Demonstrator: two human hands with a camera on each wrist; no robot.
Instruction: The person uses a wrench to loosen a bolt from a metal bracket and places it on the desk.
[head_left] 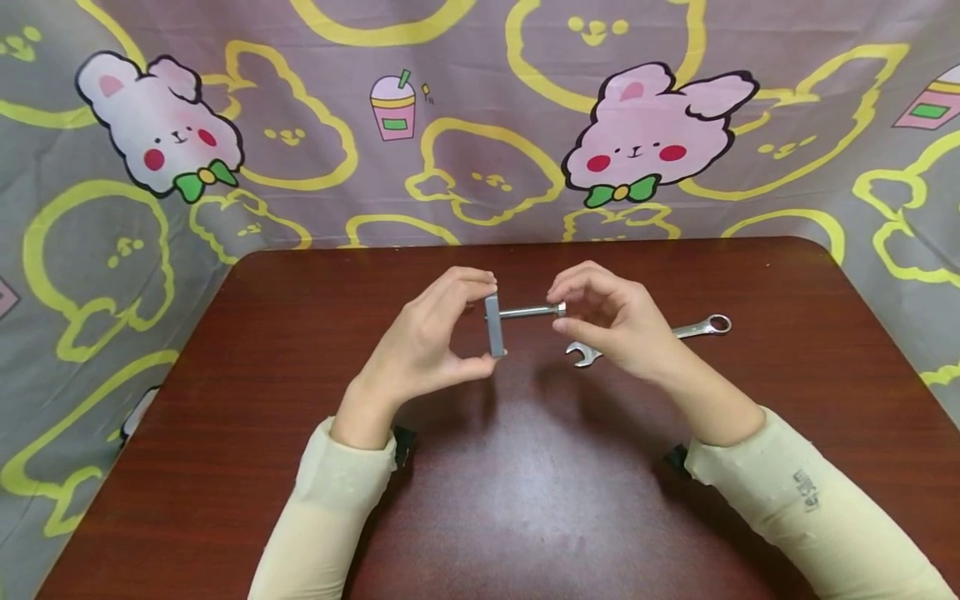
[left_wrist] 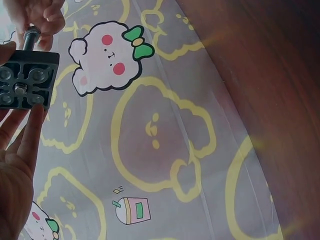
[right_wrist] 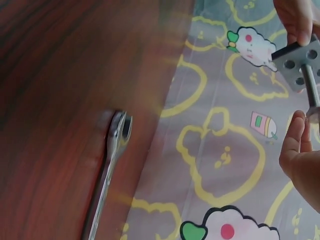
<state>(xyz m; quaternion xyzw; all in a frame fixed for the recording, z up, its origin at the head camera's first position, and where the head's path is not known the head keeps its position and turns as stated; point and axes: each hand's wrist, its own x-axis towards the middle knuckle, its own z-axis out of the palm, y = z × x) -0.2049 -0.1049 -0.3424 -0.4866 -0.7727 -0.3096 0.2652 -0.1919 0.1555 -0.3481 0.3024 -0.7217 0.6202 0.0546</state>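
My left hand point(head_left: 431, 333) holds a grey square plate point(head_left: 493, 325) on edge, fingers at its top and thumb at its bottom. A long silver bolt point(head_left: 527, 312) runs through the middle of the plate, its head toward the right. The fingertips and thumb of my right hand point(head_left: 618, 317) pinch around the bolt head. In the left wrist view the plate's ribbed face point(left_wrist: 50, 75) shows, with the bolt's end point(left_wrist: 20, 89) poking out at the centre. The right wrist view shows the flat face point(right_wrist: 287, 75) with several round holes.
A silver combination wrench point(head_left: 697, 327) lies on the dark reddish-brown table point(head_left: 480, 517), partly behind my right hand. Its open end point(head_left: 581, 354) points left. A patterned cloth point(head_left: 480, 92) with cartoon animals hangs behind and beside the table.
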